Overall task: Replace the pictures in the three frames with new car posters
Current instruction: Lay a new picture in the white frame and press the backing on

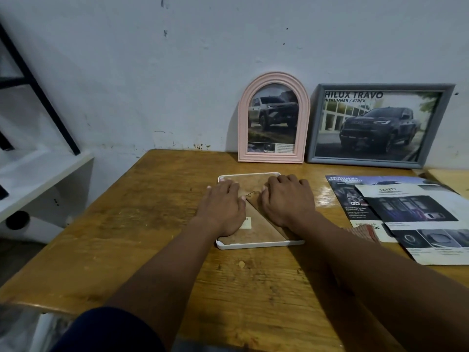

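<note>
A white frame lies face down in the middle of the wooden table, its brown backing board and folded stand facing up. My left hand presses flat on the board's left half. My right hand rests on its right half, fingers curled at the upper edge. A pink arched frame with a truck picture leans on the wall behind. Beside it on the right leans a grey rectangular frame with a dark pickup poster.
Loose car brochure pages lie on the table's right side, over a reddish-brown patterned piece. A white shelf unit with a black metal bar stands to the left. The table backs against the white wall.
</note>
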`<state>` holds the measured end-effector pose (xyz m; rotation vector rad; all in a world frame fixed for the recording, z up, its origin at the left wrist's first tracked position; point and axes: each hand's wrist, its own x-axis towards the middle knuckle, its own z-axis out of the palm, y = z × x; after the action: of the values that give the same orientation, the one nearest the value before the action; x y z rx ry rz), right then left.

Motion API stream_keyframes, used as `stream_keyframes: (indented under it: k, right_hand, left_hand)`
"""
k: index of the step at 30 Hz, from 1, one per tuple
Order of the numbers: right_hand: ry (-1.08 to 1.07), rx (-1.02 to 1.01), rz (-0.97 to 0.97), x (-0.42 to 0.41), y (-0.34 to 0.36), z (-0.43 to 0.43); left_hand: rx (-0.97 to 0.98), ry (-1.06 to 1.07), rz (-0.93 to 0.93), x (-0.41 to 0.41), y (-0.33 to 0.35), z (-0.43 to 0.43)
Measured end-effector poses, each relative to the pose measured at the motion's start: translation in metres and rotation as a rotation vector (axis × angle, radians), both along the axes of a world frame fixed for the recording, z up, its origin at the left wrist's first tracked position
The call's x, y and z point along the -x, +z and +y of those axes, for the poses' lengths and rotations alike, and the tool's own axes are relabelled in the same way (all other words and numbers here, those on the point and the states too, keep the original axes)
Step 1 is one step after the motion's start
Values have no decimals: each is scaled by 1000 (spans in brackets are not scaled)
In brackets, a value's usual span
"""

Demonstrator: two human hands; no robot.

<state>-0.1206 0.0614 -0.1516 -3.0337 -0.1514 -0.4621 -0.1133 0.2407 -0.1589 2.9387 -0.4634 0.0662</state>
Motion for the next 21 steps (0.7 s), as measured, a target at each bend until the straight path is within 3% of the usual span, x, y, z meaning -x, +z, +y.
stream_keyframes:
  k: [9, 17, 21]
  right_hand:
    - [-69, 2, -74, 5, -3, 0]
    - [-170, -460, 25, 4, -2, -17]
    - [-153, -815, 164, 0, 10, -17]
  left_hand:
    - [-35, 10, 12, 5, 1, -1]
    - [75, 69, -42, 6, -2, -3]
    - [177, 70, -48, 4, -4, -2]
